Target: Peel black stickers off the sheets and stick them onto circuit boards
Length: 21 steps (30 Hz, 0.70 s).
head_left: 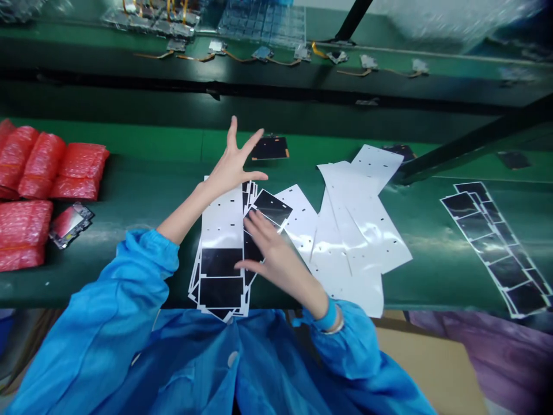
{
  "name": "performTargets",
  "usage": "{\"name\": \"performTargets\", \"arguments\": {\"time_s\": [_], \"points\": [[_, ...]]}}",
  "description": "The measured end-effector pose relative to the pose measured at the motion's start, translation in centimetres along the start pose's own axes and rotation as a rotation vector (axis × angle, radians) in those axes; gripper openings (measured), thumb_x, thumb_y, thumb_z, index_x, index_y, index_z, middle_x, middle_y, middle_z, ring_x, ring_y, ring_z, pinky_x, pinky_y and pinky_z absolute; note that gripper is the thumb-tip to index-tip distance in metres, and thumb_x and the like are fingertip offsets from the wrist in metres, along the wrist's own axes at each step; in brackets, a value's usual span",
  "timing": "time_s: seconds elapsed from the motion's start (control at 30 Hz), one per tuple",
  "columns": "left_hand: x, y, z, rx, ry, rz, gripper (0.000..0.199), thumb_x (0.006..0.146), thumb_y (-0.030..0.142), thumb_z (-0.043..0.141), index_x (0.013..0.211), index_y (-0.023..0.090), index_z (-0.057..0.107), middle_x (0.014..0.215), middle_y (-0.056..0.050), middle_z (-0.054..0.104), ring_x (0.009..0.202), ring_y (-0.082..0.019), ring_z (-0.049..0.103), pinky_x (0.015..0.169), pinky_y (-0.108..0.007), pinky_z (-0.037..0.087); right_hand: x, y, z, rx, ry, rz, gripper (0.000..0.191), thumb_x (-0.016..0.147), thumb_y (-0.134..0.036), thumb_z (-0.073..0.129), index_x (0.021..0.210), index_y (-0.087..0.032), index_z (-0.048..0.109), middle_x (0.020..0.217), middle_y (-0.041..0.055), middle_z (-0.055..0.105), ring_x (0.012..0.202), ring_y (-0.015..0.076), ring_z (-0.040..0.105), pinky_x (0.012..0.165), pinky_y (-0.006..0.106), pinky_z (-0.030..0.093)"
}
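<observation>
My left hand [231,167] is raised with its fingers spread, above the far end of a stack of white liner sheets with black rectangular pads [221,262], and it touches nothing. My right hand [274,251] lies over the stack's right side, its curved fingers on a tilted black-padded sheet [272,207]. Whether those fingers grip that sheet, I cannot tell. To the right spread loose white perforated liner sheets [358,230]. A single black pad [270,148] lies just beyond my left hand's fingertips.
Red bubble-wrap bags [80,172] are piled at the left, beside a small electronic part [71,225]. A long strip of black pads [492,248] lies at the right. A far green shelf [276,63] carries circuit boards with ribbon cables. A black bar [475,141] crosses the upper right.
</observation>
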State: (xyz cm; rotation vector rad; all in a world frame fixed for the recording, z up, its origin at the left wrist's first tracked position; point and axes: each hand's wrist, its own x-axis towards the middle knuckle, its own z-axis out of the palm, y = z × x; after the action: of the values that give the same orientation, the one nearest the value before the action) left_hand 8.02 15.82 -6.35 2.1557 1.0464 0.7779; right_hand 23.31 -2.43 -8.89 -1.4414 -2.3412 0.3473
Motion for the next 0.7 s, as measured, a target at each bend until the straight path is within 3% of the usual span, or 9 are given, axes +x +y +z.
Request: {"name": "performTargets", "arguments": {"time_s": [0.07,0.13,0.23,0.33,0.4,0.5,0.57,0.63,0.7], "points": [[0.1,-1.3,-0.1,0.091,-0.039,-0.059,0.084,0.079,0.054,0.080,0.149,0.026,0.045,0.169,-0.016,0.009,0.157,-0.049,0.011,0.118,-0.067,0.035,0.0,-1.2,2.4,0.033,-0.111,-0.073,0.114,0.070,-0.062,0.082,0.158,-0.008,0.034,0.165,0.0238,0.028,0.155,0.0408,0.023,0.121,0.062,0.035],[-2.7,-1.5,-1.3,0.158,-0.050,-0.079,0.068,0.089,0.053,0.070,0.147,0.027,0.046,0.169,-0.015,0.011,0.156,-0.045,0.018,0.119,-0.065,0.034,-0.2,-1.9,4.1,0.067,-0.159,-0.110,0.116,0.071,-0.062,0.081,0.161,-0.011,0.027,0.167,0.0212,0.026,0.157,0.0376,0.019,0.124,0.064,0.026],[-9.9,-0.2,-3.9,0.240,0.009,-0.129,0.048,0.096,0.048,0.060,0.137,0.024,0.055,0.155,-0.015,0.036,0.146,-0.035,0.041,0.117,-0.056,0.041,-0.5,-1.6,5.2,0.110,-0.113,-0.121,0.087,0.087,-0.051,0.071,0.157,-0.013,0.036,0.162,0.0173,0.039,0.154,0.0324,0.030,0.126,0.063,0.022],[-16.8,1.4,-5.1,0.239,0.086,-0.262,0.034,0.097,0.045,0.057,0.121,0.021,0.064,0.124,-0.010,0.055,0.117,-0.024,0.060,0.103,-0.043,0.053,-0.2,-0.8,5.1,0.197,0.003,-0.095,0.055,0.098,-0.034,0.061,0.149,-0.018,0.048,0.150,0.0129,0.058,0.147,0.0284,0.046,0.127,0.061,0.024],[-20.1,2.0,-4.4,0.133,0.064,-0.347,0.033,0.094,0.047,0.061,0.114,0.022,0.067,0.113,-0.008,0.060,0.106,-0.022,0.063,0.096,-0.040,0.055,0.2,-0.4,4.7,0.302,0.064,-0.067,0.049,0.099,-0.033,0.059,0.146,-0.021,0.052,0.139,0.0105,0.067,0.139,0.0268,0.056,0.128,0.058,0.026],[-22.7,2.8,-1.9,-0.151,-0.007,-0.430,0.031,0.090,0.048,0.066,0.104,0.021,0.070,0.104,-0.006,0.068,0.101,-0.023,0.065,0.090,-0.035,0.055,0.6,-0.6,3.7,0.379,0.090,-0.045,0.061,0.094,-0.041,0.066,0.149,-0.021,0.047,0.141,0.0124,0.066,0.135,0.0281,0.060,0.127,0.057,0.030],[-23.2,3.4,-0.2,-0.331,0.039,-0.509,0.028,0.091,0.046,0.065,0.093,0.018,0.070,0.093,-0.005,0.069,0.089,-0.020,0.066,0.078,-0.030,0.054,0.6,-1.4,2.7,0.282,0.141,-0.031,0.069,0.093,-0.041,0.068,0.152,-0.019,0.042,0.154,0.0178,0.053,0.146,0.0328,0.047,0.124,0.061,0.033],[-23.2,4.0,0.9,-0.454,0.132,-0.571,0.026,0.092,0.042,0.064,0.090,0.017,0.069,0.086,-0.004,0.067,0.078,-0.017,0.064,0.069,-0.026,0.052,0.6,-2.5,1.6,0.123,0.230,-0.060,0.061,0.094,-0.034,0.067,0.149,-0.017,0.046,0.157,0.0206,0.047,0.152,0.0365,0.037,0.121,0.066,0.035],[-22.9,4.6,1.4,-0.499,0.199,-0.564,0.021,0.090,0.038,0.067,0.090,0.017,0.069,0.083,-0.002,0.066,0.074,-0.015,0.062,0.067,-0.024,0.050,0.5,-3.7,0.6,0.014,0.301,-0.143,0.042,0.096,-0.026,0.064,0.137,-0.018,0.059,0.145,0.0173,0.061,0.145,0.0337,0.049,0.121,0.065,0.035]]}}
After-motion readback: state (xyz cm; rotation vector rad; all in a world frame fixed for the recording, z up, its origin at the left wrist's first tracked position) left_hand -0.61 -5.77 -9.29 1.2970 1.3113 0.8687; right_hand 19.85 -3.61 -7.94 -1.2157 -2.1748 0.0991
